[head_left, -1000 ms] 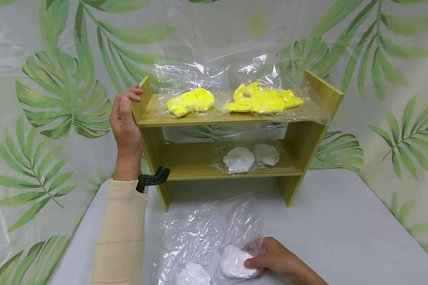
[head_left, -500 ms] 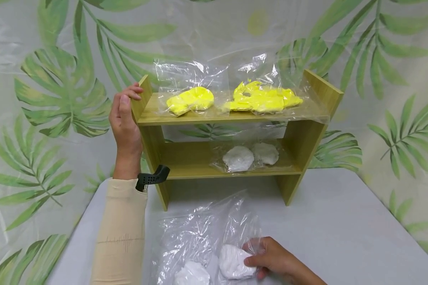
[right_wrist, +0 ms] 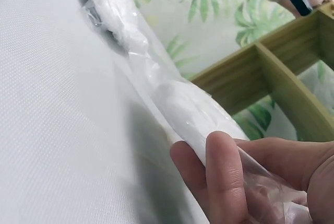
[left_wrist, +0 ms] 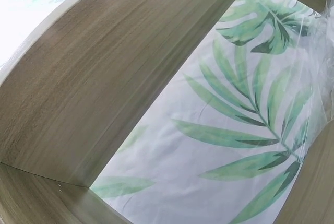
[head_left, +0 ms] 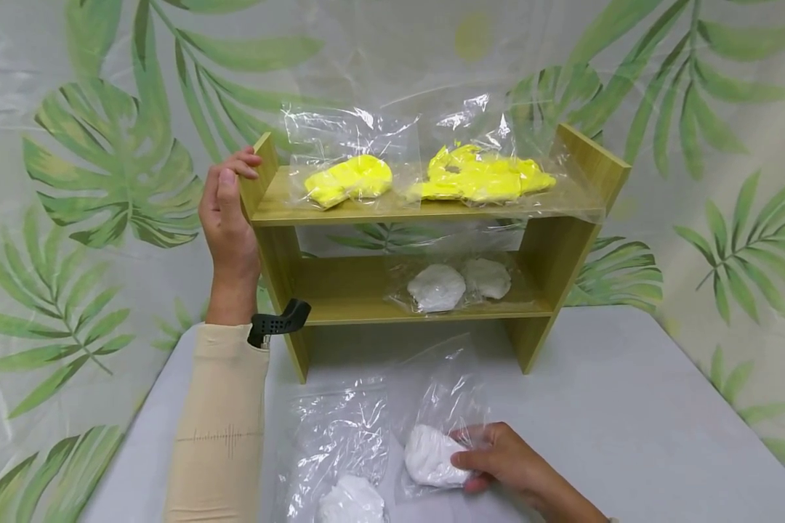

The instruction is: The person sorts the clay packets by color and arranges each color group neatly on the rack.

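My right hand [head_left: 506,461] pinches a clear plastic bag [head_left: 448,378] holding a white lump [head_left: 432,456], thumb in front. In the right wrist view, the fingers [right_wrist: 224,174] and thumb grip the side of this bag, which is raised off the table. To its left, a second clear bag [head_left: 340,421] with a white lump [head_left: 352,501] lies on the table. My left hand [head_left: 230,218] rests against the outer left side of the wooden shelf [head_left: 392,319], its fingertips touching the side panel [head_left: 262,178]. The left wrist view shows shelf boards [left_wrist: 104,62] but no hand.
Two bagged yellow lumps, one at left [head_left: 349,180] and one at right [head_left: 484,178], sit on the top board. Bagged white lumps [head_left: 437,288] lie on the middle board's right half. The shelf stands on a pale table [head_left: 628,407] before a leaf-patterned cloth [head_left: 726,87].
My right hand has raised its bag slightly and moved it toward the shelf, away from the other bag on the table. My left hand keeps its place on the shelf side.
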{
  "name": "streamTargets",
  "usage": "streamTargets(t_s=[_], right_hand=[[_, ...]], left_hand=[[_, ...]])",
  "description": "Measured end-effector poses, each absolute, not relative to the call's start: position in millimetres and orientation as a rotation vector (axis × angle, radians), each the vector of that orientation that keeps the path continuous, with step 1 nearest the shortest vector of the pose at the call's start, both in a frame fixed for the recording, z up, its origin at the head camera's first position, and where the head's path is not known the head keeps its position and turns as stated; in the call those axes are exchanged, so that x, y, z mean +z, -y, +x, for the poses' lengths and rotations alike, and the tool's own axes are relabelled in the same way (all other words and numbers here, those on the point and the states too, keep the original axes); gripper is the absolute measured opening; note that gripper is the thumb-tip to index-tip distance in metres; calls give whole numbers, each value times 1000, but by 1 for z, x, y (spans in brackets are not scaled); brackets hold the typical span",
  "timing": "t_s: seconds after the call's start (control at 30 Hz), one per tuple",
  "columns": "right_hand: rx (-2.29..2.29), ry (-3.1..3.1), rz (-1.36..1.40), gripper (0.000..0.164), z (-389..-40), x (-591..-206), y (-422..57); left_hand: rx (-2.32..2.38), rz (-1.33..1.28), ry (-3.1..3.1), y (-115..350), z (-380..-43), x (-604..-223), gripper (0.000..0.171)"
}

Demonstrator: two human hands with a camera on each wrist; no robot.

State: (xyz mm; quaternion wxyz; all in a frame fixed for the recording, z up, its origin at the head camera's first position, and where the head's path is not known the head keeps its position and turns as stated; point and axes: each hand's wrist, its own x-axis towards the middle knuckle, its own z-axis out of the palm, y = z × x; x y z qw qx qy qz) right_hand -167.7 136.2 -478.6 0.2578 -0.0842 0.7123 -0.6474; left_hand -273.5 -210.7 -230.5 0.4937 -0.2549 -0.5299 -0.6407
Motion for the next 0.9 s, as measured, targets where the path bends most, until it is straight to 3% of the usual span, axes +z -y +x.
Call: streamTargets(t_s=[0.9], right_hand=[[-1799, -1837, -420, 42, -158, -456, -135]], left_hand=[[-1537, -623, 1305, 213, -273, -231, 26]])
